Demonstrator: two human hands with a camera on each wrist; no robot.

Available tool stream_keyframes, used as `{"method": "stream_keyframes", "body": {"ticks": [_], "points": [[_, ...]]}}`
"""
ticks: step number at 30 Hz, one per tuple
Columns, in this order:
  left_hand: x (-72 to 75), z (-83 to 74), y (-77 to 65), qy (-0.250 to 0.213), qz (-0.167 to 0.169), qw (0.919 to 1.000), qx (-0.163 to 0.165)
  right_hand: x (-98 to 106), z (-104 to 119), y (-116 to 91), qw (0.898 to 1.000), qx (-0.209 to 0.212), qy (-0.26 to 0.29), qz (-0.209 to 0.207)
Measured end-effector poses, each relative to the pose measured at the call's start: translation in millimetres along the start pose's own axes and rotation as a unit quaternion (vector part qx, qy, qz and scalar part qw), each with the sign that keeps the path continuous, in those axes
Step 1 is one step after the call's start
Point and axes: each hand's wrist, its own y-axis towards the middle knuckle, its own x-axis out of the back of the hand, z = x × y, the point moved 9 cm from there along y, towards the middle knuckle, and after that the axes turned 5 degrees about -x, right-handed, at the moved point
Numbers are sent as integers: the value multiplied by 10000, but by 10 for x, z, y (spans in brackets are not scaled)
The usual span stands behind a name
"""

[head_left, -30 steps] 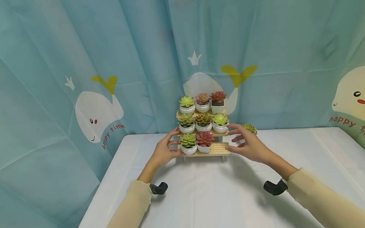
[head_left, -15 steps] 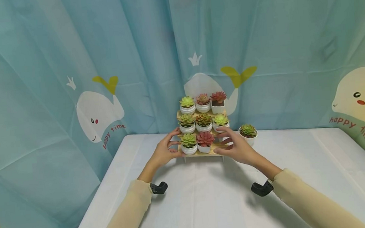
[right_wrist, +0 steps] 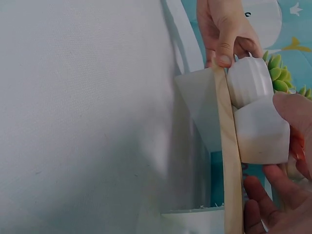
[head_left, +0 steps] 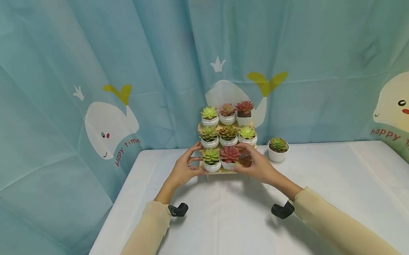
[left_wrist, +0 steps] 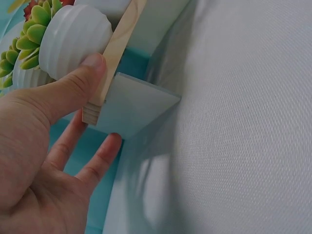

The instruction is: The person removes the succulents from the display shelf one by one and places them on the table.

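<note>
A tiered wooden plant stand (head_left: pixel 226 172) holds rows of small potted succulents. My left hand (head_left: pixel 184 168) grips the left end of its bottom step; in the left wrist view the thumb (left_wrist: pixel 90 73) lies on the wooden edge (left_wrist: pixel 114 61), beside a ribbed white pot (left_wrist: pixel 75 41). My right hand (head_left: pixel 259 166) is around the right side of the red succulent (head_left: pixel 230 154) on the bottom step. In the right wrist view its thumb and fingers pinch that plant's square white pot (right_wrist: pixel 263 134), which stands against a round white pot (right_wrist: pixel 249 80).
A green succulent in a white pot (head_left: pixel 278 149) stands on the white-covered table (head_left: pixel 338 181), right of the stand. Several succulents fill the middle and top steps, including a dark red one (head_left: pixel 244 110). A blue curtain (head_left: pixel 162 46) hangs close behind.
My right hand has moved left, from the stand's right end to the red succulent. The green succulent on the table has come into full view. My left hand stays put.
</note>
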Motion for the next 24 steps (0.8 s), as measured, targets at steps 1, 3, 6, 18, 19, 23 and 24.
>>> {"method": "stream_keyframes", "body": {"ticks": [1,3,6,18,19,23,24], "points": [[2,3,2,-7,-3,10000,-5,-2,-1,2,10000,4,14,-11],[5,3,6,-6,-10,10000,-25,-5,-7,6,10000,-1,43,-32],[8,2,9,-12,-13,10000,-59,-8,-16,15,9999,-36,14,-103],[7,-13,7,-53,-10,9999,-127,0,-27,21,9990,-167,-176,-381],[5,-13,8,-57,-4,9999,-132,0,-31,19,9989,-179,-185,-388],[3,-13,12,-42,3,9999,-142,-4,-41,11,9988,-227,-166,-392],[3,-13,12,-31,6,9999,-144,-4,-46,10,9988,-247,-163,-387]]}}
